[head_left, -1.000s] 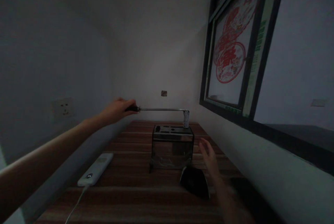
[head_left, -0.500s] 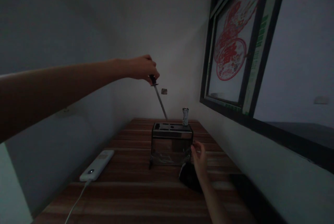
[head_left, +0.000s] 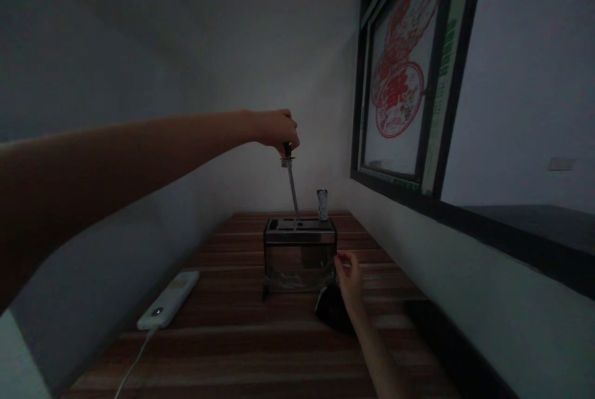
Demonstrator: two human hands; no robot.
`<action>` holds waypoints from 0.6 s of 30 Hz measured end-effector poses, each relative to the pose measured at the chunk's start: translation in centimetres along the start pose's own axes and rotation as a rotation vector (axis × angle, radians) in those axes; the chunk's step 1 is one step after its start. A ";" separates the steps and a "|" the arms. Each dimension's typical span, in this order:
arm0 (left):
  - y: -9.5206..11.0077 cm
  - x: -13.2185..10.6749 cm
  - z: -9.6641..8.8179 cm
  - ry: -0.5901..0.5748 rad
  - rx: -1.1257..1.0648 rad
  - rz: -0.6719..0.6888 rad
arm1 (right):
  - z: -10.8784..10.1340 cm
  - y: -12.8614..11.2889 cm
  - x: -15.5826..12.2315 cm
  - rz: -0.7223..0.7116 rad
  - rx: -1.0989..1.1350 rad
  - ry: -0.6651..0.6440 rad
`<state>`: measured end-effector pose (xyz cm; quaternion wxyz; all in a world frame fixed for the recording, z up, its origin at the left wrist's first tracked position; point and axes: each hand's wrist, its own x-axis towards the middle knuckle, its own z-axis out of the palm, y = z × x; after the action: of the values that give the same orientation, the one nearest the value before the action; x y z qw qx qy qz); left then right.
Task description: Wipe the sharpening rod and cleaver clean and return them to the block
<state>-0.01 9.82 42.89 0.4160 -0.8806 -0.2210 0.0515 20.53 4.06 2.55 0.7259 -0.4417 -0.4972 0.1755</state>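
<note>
Gripping the steeply slanting, black-handled grey metal rod (head_left: 292, 187) tip-down, the left hand (head_left: 279, 129) hangs above the clear, black-topped slotted box (head_left: 297, 238); right hand (head_left: 351, 278) by its right edge, hold unclear.

Rod (head_left: 292, 187) swung from level to steep, tip down at holder (head_left: 300, 238); right hand (head_left: 350, 275) closer.
</note>
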 end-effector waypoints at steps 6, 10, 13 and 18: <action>0.6 0.5 -0.1 -0.015 0.001 0.028 | 0.1 0.0 0.0 0.007 0.014 -0.002; 1.6 0.9 -0.6 -0.027 0.043 0.043 | 0.1 0.1 0.0 -0.001 0.007 -0.006; 2.4 1.5 -0.8 -0.045 0.101 0.047 | 0.0 0.3 0.0 0.001 0.004 -0.002; 3.5 2.5 -0.6 -0.046 0.100 0.072 | 0.0 0.3 0.0 -0.013 -0.008 -0.005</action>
<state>3.61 8.47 40.85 0.4520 -0.8647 -0.1960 0.0975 20.62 4.18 2.30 0.7239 -0.4409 -0.5027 0.1698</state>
